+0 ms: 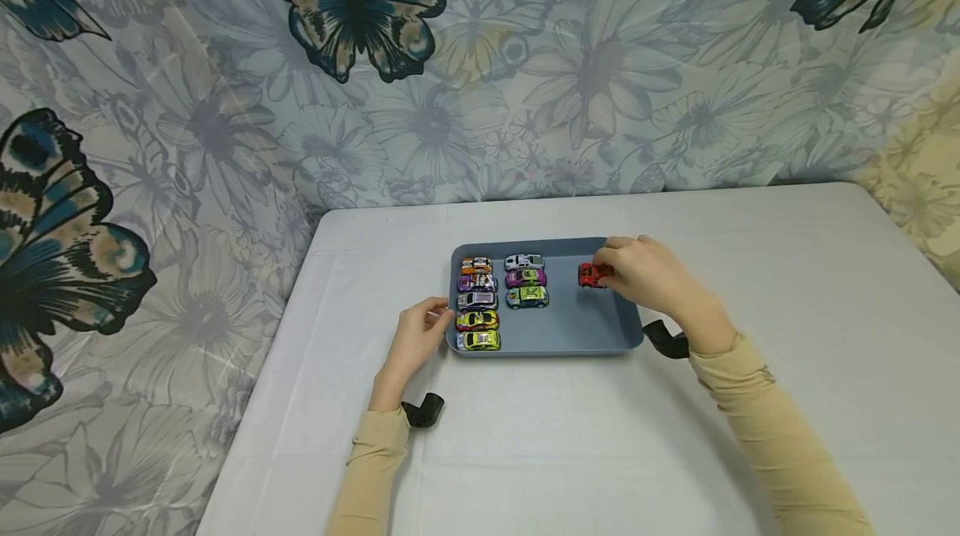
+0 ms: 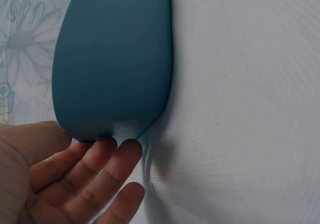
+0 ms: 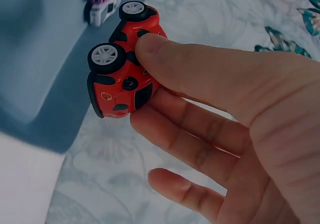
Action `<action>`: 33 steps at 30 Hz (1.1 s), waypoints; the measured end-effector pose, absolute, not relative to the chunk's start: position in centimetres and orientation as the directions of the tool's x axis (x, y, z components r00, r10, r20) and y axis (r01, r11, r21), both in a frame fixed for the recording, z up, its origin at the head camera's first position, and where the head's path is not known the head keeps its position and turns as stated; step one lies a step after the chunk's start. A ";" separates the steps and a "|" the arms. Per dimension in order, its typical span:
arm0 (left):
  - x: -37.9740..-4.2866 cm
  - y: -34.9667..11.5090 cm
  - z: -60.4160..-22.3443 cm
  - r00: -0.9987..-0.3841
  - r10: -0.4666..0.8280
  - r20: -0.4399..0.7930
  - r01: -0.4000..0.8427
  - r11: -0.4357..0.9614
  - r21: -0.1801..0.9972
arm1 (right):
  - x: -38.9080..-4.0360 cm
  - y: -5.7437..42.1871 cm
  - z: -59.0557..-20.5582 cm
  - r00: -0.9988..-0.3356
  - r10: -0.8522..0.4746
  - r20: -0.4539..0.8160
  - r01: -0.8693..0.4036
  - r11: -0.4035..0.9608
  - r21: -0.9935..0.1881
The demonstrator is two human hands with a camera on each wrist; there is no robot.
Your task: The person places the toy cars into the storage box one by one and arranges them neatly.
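Between the thumb and fingertips of my right hand (image 1: 648, 278) is a red toy car (image 3: 120, 68) with black windows and white-spoked wheels, over the right part of a grey-blue tray (image 1: 570, 328). My left hand (image 1: 420, 336) is at the tray's left side, its relaxed fingertips right at the outer wall in the left wrist view. Several small toy cars stand in a column along the tray's left side, from an orange one (image 1: 476, 265) at the back to a yellow one (image 1: 478, 341) in front. Beside them are a silver car (image 1: 524, 262), a magenta car (image 1: 525, 278) and a lime-green car (image 1: 527, 297).
The tray lies on a table with a white cloth (image 1: 525, 436). Behind the table hangs a butterfly and flower patterned backdrop (image 1: 450, 127). A black wrist mount (image 1: 423, 411) is on the left arm, and another black mount (image 1: 666, 339) on the right.
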State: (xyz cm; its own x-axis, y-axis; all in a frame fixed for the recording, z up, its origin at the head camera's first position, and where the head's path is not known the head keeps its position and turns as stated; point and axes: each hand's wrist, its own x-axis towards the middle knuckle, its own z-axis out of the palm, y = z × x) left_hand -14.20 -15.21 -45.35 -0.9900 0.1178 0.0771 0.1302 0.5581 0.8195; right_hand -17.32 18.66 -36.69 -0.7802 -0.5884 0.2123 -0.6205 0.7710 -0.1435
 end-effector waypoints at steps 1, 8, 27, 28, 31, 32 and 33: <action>-14.2 -15.2 -45.3 -0.990 0.119 0.079 0.132 0.557 0.820 | -17.3 18.3 -36.9 -0.774 -0.598 0.209 -0.629 0.765 -0.141; -14.1 -15.2 -45.3 -0.990 0.118 0.074 0.128 0.558 0.820 | -17.1 16.2 -37.8 -0.730 -0.652 0.207 -0.682 0.716 -0.151; -14.1 -15.1 -45.2 -0.990 0.118 0.073 0.128 0.562 0.817 | -16.5 11.4 -39.9 -0.645 -0.743 0.179 -0.764 0.633 -0.125; -14.1 -15.1 -45.2 -0.990 0.118 0.074 0.128 0.563 0.816 | -16.5 11.3 -40.0 -0.641 -0.747 0.176 -0.768 0.629 -0.122; -14.1 -15.1 -45.2 -0.991 0.117 0.073 0.126 0.562 0.817 | -16.4 10.8 -40.1 -0.636 -0.754 0.166 -0.771 0.628 -0.104; -14.1 -15.1 -45.2 -0.991 0.115 0.073 0.126 0.563 0.817 | -16.4 10.6 -40.1 -0.636 -0.755 0.162 -0.771 0.629 -0.098; -14.1 -15.1 -45.2 -0.990 0.116 0.075 0.128 0.563 0.817 | -16.4 10.5 -40.2 -0.636 -0.755 0.160 -0.771 0.629 -0.094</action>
